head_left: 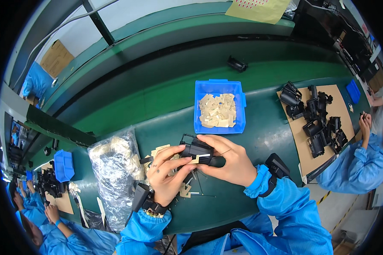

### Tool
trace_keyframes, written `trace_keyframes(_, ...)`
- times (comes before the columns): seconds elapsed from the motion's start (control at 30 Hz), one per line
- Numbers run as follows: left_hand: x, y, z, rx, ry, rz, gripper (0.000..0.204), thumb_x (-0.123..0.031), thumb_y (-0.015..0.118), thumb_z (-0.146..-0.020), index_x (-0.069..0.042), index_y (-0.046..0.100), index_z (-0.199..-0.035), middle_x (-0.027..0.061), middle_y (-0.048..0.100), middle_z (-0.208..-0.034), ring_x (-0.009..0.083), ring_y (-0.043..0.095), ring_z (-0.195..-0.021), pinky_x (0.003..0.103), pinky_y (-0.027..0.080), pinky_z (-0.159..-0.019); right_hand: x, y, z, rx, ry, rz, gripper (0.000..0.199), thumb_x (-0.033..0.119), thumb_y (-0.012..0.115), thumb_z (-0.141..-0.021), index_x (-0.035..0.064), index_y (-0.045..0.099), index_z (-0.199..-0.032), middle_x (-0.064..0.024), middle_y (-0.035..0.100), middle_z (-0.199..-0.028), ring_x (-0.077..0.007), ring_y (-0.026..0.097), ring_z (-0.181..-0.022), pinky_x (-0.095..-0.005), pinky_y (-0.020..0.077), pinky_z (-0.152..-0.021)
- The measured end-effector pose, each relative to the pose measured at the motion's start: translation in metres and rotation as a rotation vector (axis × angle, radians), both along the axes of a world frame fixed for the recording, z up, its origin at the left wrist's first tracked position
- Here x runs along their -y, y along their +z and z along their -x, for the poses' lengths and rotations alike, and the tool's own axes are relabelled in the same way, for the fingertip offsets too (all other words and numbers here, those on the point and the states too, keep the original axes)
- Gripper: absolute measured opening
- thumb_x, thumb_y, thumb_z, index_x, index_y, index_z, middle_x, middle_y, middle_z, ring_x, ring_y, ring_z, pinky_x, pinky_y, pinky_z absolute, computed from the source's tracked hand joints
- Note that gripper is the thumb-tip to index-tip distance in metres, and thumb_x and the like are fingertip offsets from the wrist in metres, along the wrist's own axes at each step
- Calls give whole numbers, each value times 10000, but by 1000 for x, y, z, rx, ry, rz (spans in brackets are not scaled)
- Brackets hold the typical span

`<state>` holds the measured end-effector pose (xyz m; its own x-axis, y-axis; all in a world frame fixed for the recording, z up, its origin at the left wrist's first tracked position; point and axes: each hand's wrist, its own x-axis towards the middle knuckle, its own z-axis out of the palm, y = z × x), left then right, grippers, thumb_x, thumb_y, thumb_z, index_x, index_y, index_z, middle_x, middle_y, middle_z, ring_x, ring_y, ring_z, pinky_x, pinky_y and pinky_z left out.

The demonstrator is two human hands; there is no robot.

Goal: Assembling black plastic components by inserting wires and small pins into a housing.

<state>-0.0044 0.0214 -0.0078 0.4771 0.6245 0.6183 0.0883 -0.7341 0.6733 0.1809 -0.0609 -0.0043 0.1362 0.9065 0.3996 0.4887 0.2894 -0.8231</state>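
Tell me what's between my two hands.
The head view shows a black plastic part held between the left hand and right hand, plus a small tan piece.

I can read no words or numbers; the yellow sheet (261,15) (at my view's top edge) bears reddish marks (248,4) too small to make out.

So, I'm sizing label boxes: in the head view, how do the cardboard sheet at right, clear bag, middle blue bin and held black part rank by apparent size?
1. Cardboard sheet and bag: too alike to rank.
2. Bin: clearly smaller.
3. Held part: smallest, partly hidden.
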Motion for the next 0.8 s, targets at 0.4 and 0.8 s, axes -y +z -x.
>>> trace_keyframes(0.4,13,0,-1,206,60,309,243,61,809,-699,-29,716,-906,118,660,-1045,231,644,-986,326,534,-842,3,-1,16,65,-104,-145,645,124,851,-700,38,592,-1285,-182,637,-1217,-276,690,-1019,-344,608,-791)
trace_keyframes(0.8,11,-9,-1,131,170,201,181,82,776,-714,-24,716,-848,112,680,-1039,230,650,-958,324,522,-821,1,-2,15,186,-171,-220,624,181,853,-706,19,605,-1254,-164,643,-1206,-283,684,-1029,-349,583,-831)
